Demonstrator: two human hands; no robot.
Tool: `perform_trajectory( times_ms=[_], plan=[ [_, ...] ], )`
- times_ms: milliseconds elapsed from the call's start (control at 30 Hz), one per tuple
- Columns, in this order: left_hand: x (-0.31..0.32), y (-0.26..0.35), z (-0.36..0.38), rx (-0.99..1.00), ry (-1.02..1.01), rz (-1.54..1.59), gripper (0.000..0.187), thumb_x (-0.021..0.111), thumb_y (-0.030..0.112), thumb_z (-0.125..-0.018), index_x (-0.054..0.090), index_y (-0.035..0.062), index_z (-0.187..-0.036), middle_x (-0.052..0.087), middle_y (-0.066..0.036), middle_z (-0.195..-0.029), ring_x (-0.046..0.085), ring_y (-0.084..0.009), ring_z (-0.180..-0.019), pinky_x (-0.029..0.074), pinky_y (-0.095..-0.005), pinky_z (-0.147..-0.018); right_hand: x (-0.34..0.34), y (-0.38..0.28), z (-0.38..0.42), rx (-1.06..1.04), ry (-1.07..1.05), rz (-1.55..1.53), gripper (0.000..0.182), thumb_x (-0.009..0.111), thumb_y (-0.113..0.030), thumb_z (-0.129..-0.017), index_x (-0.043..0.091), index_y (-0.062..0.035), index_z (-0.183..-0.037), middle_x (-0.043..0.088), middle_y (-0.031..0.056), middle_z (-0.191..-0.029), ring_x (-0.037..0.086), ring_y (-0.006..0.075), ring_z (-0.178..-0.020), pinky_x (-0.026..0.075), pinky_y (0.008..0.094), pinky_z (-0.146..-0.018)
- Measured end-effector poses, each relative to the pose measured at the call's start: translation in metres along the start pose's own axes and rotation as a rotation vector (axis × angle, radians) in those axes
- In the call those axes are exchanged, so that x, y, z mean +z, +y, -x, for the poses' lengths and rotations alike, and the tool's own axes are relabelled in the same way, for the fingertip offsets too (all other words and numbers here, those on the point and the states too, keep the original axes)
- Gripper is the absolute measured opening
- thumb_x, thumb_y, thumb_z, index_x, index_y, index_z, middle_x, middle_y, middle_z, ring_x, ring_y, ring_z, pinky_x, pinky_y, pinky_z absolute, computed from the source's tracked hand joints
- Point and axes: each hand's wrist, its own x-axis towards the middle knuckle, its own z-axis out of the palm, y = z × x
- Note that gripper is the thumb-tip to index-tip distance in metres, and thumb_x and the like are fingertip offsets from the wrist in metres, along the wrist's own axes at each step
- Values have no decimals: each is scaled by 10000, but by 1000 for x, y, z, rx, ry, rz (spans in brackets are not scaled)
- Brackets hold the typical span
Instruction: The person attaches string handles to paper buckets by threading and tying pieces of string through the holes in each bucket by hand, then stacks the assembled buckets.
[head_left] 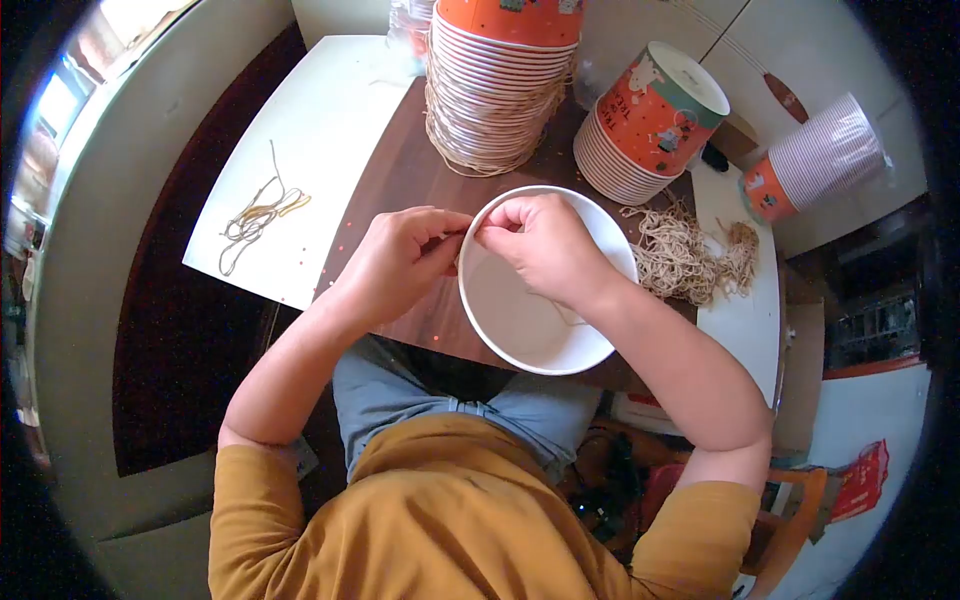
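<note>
A white paper bucket (520, 310) is tilted with its open mouth toward me, above the brown board. My left hand (415, 250) is outside its left rim, fingers pinched together at the wall. My right hand (540, 240) reaches over the mouth, its thumb and fingertips pinched just inside the same rim. What the fingertips hold is too small to make out. A thin beige cord (568, 314) shows inside the bucket below my right wrist. Beside the bucket on the right lies a tangled heap of beige cords (680, 255).
A tall stack of corded buckets (495, 100) stands at the back, with a shorter orange stack (650, 125) to its right. A wrapped stack (820, 160) leans farther right. Loose cords (255, 215) lie on the white surface (320, 130) at left.
</note>
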Motion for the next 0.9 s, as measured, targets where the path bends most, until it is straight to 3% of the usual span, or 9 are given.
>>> perform_trajectory(
  times_ms=[167,267,367,533,567,667,700,800,900],
  plan=[
    [-4,11,5,137,-44,-365,148,605,26,-830,659,-15,-962,663,-134,-816,674,-217,-719,534,-318,-651,-3,-4,4,-52,-52,69,161,645,-142,-815,685,0,-752,665,129,-673,637,177,-633,494,341,-617],
    [9,8,16,319,90,-456,94,618,42,-795,645,-6,-871,630,-163,-775,648,-314,-691,519,-368,-627,-12,-13,9,-40,-195,131,160,627,-126,-866,673,17,-811,607,-11,-657,546,48,-656,454,240,-615],
    [19,13,23,240,115,-422,115,648,94,-776,595,-7,-766,599,-171,-711,617,-359,-675,504,-404,-611,-22,-21,17,22,-305,118,296,679,-262,-809,667,28,-865,681,185,-805,655,218,-708,500,357,-670],
    [16,24,40,-96,13,-141,125,619,114,-783,612,-11,-787,589,-161,-678,605,-295,-604,479,-367,-577,-37,-48,67,-273,-309,542,642,733,-473,-721,571,17,-1104,642,219,-954,637,343,-898,499,425,-788],
    [13,28,43,-168,-36,-82,129,590,107,-794,615,-18,-814,588,-152,-684,579,-265,-585,464,-337,-570,-35,-49,77,-290,-265,654,486,726,-412,-733,617,-17,-994,639,180,-864,629,348,-865,499,428,-777],
    [7,30,55,-21,-90,8,75,538,58,-785,578,-3,-797,567,-56,-693,522,-116,-629,431,-264,-556,-31,-33,79,-236,-270,671,353,748,-262,-703,650,-49,-969,616,124,-813,623,284,-770,491,368,-680],
    [4,28,58,137,-83,-111,70,503,27,-768,568,10,-790,586,-79,-744,545,-154,-649,441,-268,-570,-32,-27,79,-275,-242,655,267,737,-209,-689,652,-39,-875,613,114,-768,616,281,-722,484,372,-647],
    [6,30,69,325,40,-182,35,548,45,-778,567,17,-790,568,-91,-779,587,-189,-721,480,-292,-598,-36,-17,79,-314,-282,637,252,735,-195,-694,654,-43,-878,614,114,-774,613,285,-710,484,372,-642],
    [8,31,66,419,-9,-95,55,529,50,-847,563,25,-811,602,-63,-841,579,-150,-741,494,-265,-633,-33,-15,79,-366,-297,658,249,735,-209,-698,650,-41,-861,610,113,-770,611,282,-708,483,376,-641]
  ],
)
